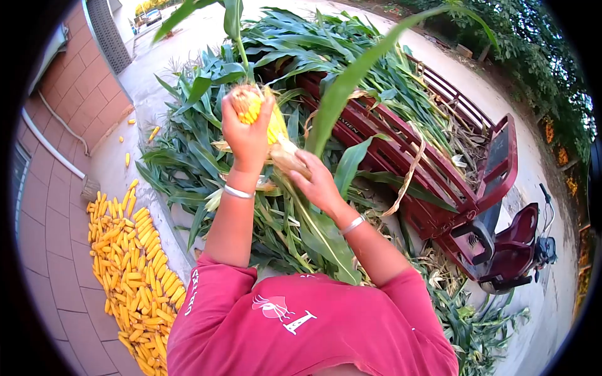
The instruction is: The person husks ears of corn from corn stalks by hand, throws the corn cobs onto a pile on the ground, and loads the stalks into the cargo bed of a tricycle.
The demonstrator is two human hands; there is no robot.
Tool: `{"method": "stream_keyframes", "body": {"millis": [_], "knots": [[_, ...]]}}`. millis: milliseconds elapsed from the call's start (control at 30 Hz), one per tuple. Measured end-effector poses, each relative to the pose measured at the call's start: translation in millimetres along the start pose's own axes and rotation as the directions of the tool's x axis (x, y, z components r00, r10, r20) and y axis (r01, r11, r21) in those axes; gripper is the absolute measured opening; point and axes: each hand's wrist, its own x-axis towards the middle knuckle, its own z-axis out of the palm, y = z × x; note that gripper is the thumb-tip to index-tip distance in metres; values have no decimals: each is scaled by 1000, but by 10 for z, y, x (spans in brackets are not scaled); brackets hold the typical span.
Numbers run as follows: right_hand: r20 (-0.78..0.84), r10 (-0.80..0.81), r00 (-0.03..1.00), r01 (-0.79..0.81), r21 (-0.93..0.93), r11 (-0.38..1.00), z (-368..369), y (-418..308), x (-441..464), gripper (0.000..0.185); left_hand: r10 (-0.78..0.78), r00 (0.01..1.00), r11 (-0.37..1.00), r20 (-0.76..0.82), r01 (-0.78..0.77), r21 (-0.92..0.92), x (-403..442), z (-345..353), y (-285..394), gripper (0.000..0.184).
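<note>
A yellow corn cob is held up in front of me, its kernels bare and brown silk at its upper end. Around that upper end wraps my left hand, closed on the cob. Pale husk is peeled back at the cob's lower end. My right hand is closed on this husk, though its fingertips are partly hidden. A green corn stalk with long leaves rises behind my left hand; whether it joins the cob I cannot tell.
Heaped cut corn stalks lie before me. A dark red cargo tricycle, loaded with more stalks, stands at the right. Many bare cobs are piled on the left beside a tiled wall.
</note>
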Motion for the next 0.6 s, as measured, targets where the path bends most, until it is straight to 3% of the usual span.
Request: {"method": "stream_keyframes", "body": {"millis": [33, 67, 100, 133, 167, 200, 267, 333, 400, 467, 533, 600], "knots": [[85, 183, 979, -199, 254, 946, 0, 27, -16, 55, 78, 994, 997, 75, -79, 15, -88, -16, -53, 32], [210, 338, 917, -398, 469, 788, 15, 47, -64, 50, 148, 976, 988, 158, -153, 21, -230, -27, -64, 37], [345, 467, 814, -559, 681, 472, -54, -139, -83, 57, 269, 918, 960, 292, -279, -8, -401, -36, -10, 39], [500, 438, 747, -616, 768, 174, -123, -179, -61, 61, 386, 825, 915, 411, -398, -61, -572, -33, 57, 42], [513, 271, 814, -509, 856, -94, -122, -63, -113, 60, 453, 716, 876, 531, -468, -115, -752, -32, 55, 47], [560, 218, 799, -551, 828, -107, -194, -38, -151, 56, 507, 585, 832, 633, -525, -181, -940, -42, 43, 51], [645, 107, 757, -634, 764, -119, -339, 13, -227, 47, 439, 416, 858, 796, -458, -233, -1250, -88, 133, 54], [699, 219, 681, -649, 714, -262, -457, 100, -361, 43, 375, 426, 887, 823, -422, -187, -1332, -236, 266, 57], [657, 312, 686, -581, 753, -309, -552, 38, -441, 43, 164, 574, 983, 802, -162, -86, -1338, -430, 226, 56], [490, 376, 786, -543, 838, 44, -635, -11, -519, 48, -131, 599, 990, 790, 114, 78, -1387, -577, -37, 61], [488, 341, 804, -549, 829, 108, -667, -86, -554, 58, -387, 520, 900, 762, 392, 189, -1381, -538, -247, 61], [542, 294, 787, -607, 765, 214, -635, -149, -594, 63, -401, 364, 646, 841, 763, -22, -1403, -397, -578, 61]]}}
